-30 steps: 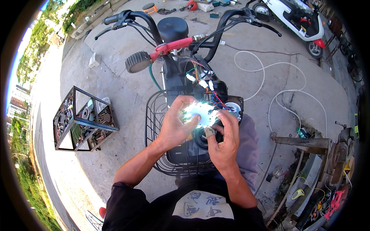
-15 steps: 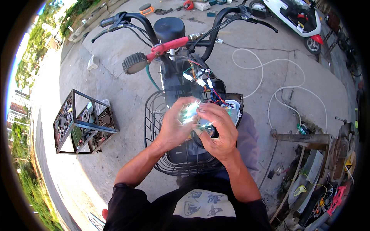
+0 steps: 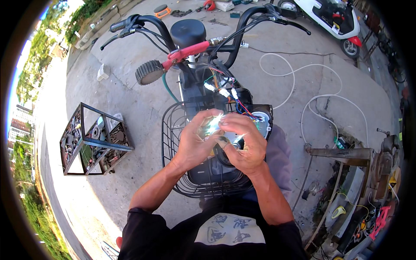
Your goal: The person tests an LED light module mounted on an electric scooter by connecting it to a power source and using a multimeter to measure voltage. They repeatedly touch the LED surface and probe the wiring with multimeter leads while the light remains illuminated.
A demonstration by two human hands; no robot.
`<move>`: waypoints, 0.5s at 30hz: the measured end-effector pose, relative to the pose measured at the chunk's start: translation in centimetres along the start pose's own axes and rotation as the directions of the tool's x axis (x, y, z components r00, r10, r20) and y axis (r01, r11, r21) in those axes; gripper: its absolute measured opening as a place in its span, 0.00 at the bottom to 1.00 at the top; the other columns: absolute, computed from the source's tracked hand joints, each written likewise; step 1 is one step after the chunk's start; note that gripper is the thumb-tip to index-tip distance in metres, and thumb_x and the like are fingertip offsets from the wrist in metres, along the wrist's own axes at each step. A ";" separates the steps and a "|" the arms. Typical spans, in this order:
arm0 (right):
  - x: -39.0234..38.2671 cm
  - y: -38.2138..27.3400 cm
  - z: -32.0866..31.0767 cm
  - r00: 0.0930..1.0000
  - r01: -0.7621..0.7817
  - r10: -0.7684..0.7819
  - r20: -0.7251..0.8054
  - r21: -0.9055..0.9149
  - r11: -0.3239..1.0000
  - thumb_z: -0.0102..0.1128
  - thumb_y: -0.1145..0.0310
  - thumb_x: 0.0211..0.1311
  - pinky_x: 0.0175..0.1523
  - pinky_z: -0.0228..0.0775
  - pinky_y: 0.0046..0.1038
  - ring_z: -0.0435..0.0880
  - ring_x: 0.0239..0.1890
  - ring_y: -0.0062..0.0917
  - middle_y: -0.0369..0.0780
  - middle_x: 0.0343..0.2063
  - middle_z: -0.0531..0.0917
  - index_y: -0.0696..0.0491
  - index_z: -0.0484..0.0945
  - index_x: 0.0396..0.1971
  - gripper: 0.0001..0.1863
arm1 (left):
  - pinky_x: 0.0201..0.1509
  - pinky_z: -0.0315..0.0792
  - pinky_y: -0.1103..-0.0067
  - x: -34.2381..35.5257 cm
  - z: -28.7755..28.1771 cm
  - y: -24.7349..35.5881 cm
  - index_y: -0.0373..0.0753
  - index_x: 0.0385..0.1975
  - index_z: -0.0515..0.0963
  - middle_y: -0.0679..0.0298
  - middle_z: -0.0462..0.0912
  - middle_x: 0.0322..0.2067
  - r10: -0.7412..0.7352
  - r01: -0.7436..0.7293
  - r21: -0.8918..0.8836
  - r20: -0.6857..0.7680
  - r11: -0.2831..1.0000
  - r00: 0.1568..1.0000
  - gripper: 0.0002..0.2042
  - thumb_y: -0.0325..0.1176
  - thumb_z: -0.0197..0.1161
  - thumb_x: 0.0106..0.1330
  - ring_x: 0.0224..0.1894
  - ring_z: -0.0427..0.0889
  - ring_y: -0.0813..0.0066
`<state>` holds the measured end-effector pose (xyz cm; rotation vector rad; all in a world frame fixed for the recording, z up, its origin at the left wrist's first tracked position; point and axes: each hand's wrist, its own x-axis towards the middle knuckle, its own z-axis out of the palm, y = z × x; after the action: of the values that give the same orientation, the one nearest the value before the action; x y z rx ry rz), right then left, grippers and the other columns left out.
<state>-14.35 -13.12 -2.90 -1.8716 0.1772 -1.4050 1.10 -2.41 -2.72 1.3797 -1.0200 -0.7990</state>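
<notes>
Both hands hold a shiny, glinting piece [image 3: 213, 125] between them, over the front basket of an electric bike; glare hides its exact kind. My left hand [image 3: 193, 141] is curled round its left side. My right hand [image 3: 248, 145] grips its right side with bent fingers and thumb. Beneath the hands is the black wire basket [image 3: 165, 143]. Just right of my right hand sits an open instrument housing [image 3: 263, 121] with wires in it. Loose coloured wires with white connectors [image 3: 224, 92] hang just beyond the hands.
A red air gun with a ribbed round gauge [image 3: 188, 53] lies across the handlebars [image 3: 239, 39]. On the left stands a metal-framed box of tools and parts [image 3: 106, 143]. A pale hose [image 3: 294, 82] loops on the right ground, near a cluttered workbench [image 3: 342, 153]. A scooter [image 3: 336, 19] stands far right.
My fingers have shifted slightly on the shiny piece, and its glints have changed. The whole view has moved a little; nothing has been let go.
</notes>
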 end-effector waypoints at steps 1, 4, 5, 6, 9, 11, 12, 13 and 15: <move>-0.1 0.1 0.0 1.000 -0.006 0.006 -0.006 0.002 1.000 0.82 0.87 0.51 0.63 0.87 0.41 0.94 0.56 0.44 0.48 0.53 0.93 0.59 0.88 0.53 0.26 | 0.73 0.79 0.73 0.0 0.0 -0.1 0.34 0.72 0.77 0.60 0.87 0.64 -0.003 0.003 -0.004 -0.001 1.000 1.000 0.25 0.16 0.71 0.76 0.67 0.85 0.74; -0.4 0.3 -0.1 1.000 -0.023 0.023 -0.016 0.005 1.000 0.83 0.87 0.54 0.64 0.87 0.40 0.94 0.57 0.42 0.49 0.51 0.93 0.60 0.88 0.52 0.24 | 0.74 0.78 0.73 0.1 -0.2 -0.4 0.33 0.72 0.76 0.60 0.86 0.65 -0.010 0.009 -0.033 -0.012 0.999 1.000 0.26 0.15 0.71 0.76 0.68 0.84 0.73; -0.4 0.2 -0.1 1.000 -0.025 0.026 -0.015 0.006 1.000 0.84 0.87 0.55 0.64 0.87 0.40 0.94 0.57 0.42 0.49 0.51 0.93 0.60 0.88 0.52 0.24 | 0.74 0.78 0.73 0.1 -0.2 -0.4 0.33 0.72 0.76 0.61 0.86 0.64 -0.011 0.010 -0.035 -0.011 0.999 1.000 0.26 0.15 0.71 0.75 0.68 0.84 0.73; -0.4 0.2 -0.1 1.000 -0.028 0.028 -0.013 0.007 1.000 0.84 0.86 0.55 0.64 0.87 0.39 0.94 0.57 0.42 0.49 0.52 0.93 0.60 0.88 0.52 0.23 | 0.74 0.78 0.73 0.1 -0.2 -0.4 0.33 0.72 0.77 0.61 0.86 0.64 -0.011 0.011 -0.037 -0.011 0.999 1.000 0.26 0.15 0.71 0.75 0.68 0.84 0.73; -0.4 0.1 -0.1 1.000 -0.027 0.027 -0.006 0.008 1.000 0.83 0.87 0.54 0.64 0.87 0.40 0.94 0.57 0.42 0.49 0.52 0.93 0.60 0.88 0.53 0.24 | 0.72 0.80 0.74 0.1 -0.3 -0.2 0.33 0.72 0.77 0.61 0.86 0.64 -0.021 0.020 -0.041 -0.011 0.999 1.000 0.26 0.15 0.71 0.76 0.68 0.84 0.74; -0.3 0.0 -0.2 1.000 -0.021 0.021 -0.008 0.010 1.000 0.83 0.88 0.53 0.64 0.87 0.39 0.94 0.58 0.42 0.49 0.53 0.93 0.60 0.88 0.53 0.25 | 0.70 0.81 0.75 0.1 -0.3 0.0 0.34 0.71 0.77 0.61 0.86 0.64 -0.042 0.041 -0.063 -0.013 0.997 0.999 0.25 0.15 0.72 0.76 0.67 0.84 0.75; -0.2 0.0 -0.2 1.000 -0.017 0.017 -0.009 0.011 1.000 0.83 0.88 0.53 0.64 0.87 0.39 0.94 0.58 0.42 0.49 0.53 0.93 0.60 0.88 0.53 0.25 | 0.69 0.82 0.75 0.2 -0.3 0.1 0.34 0.71 0.77 0.62 0.86 0.64 -0.059 0.058 -0.084 -0.015 0.995 0.998 0.25 0.16 0.72 0.76 0.67 0.84 0.75; -0.1 -0.1 -0.1 1.000 -0.023 0.023 -0.016 0.022 1.000 0.83 0.87 0.53 0.64 0.87 0.40 0.94 0.57 0.43 0.49 0.53 0.93 0.60 0.88 0.53 0.25 | 0.68 0.82 0.76 0.2 -0.3 0.1 0.34 0.71 0.78 0.62 0.86 0.64 -0.076 0.074 -0.105 -0.017 0.992 0.997 0.25 0.16 0.72 0.76 0.67 0.84 0.75; -0.1 -0.1 -0.1 0.999 -0.036 0.037 -0.029 0.041 0.999 0.83 0.86 0.52 0.63 0.87 0.42 0.93 0.57 0.45 0.48 0.53 0.92 0.59 0.88 0.52 0.25 | 0.66 0.84 0.76 0.3 -0.2 0.3 0.34 0.71 0.78 0.62 0.86 0.64 -0.068 0.067 -0.084 -0.011 0.994 0.998 0.24 0.16 0.72 0.77 0.66 0.84 0.76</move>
<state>-14.51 -13.04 -2.89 -1.8065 0.1956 -1.4028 1.38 -2.59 -2.33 1.3520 -0.9230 -0.8710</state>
